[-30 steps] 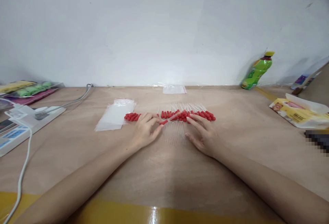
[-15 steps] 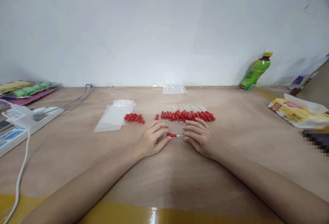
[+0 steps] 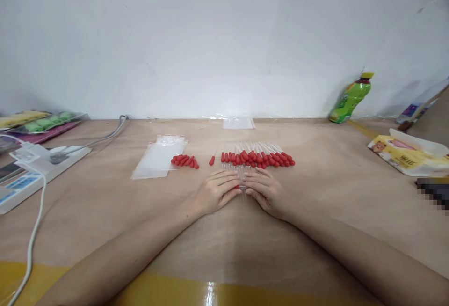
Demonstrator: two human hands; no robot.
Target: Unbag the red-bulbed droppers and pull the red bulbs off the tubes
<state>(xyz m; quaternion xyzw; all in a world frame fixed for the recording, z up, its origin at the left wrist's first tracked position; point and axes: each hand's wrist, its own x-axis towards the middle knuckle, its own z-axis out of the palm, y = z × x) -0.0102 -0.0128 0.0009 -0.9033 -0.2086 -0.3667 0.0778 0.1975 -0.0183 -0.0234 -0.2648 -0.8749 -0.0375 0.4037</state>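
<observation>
My left hand (image 3: 220, 191) has its fingers closed on a red rubber bulb (image 3: 237, 186), of which only a small part shows. Facing it, my right hand (image 3: 264, 191) closes on a clear glass tube (image 3: 244, 187) joined to that bulb. Both hands rest low over a row of clear tubes (image 3: 241, 171), largely covered by the fingers. Just beyond lies a long row of droppers with red bulbs (image 3: 252, 157), their thin clear tips pointing to the wall. One dropper (image 3: 212, 160) lies apart to the left. Farther left is a small pile of loose red bulbs (image 3: 184, 161).
Clear plastic bags (image 3: 156, 158) lie left of the bulbs, and another bag (image 3: 239, 123) is by the wall. A power strip (image 3: 45, 175) with cables is at the left. At right are a green bottle (image 3: 352, 98) and yellow tissue pack (image 3: 403, 156).
My two hands have come closer together, so the red bulb and the tube between them are now mostly hidden by my fingers. The view has shifted slightly.
</observation>
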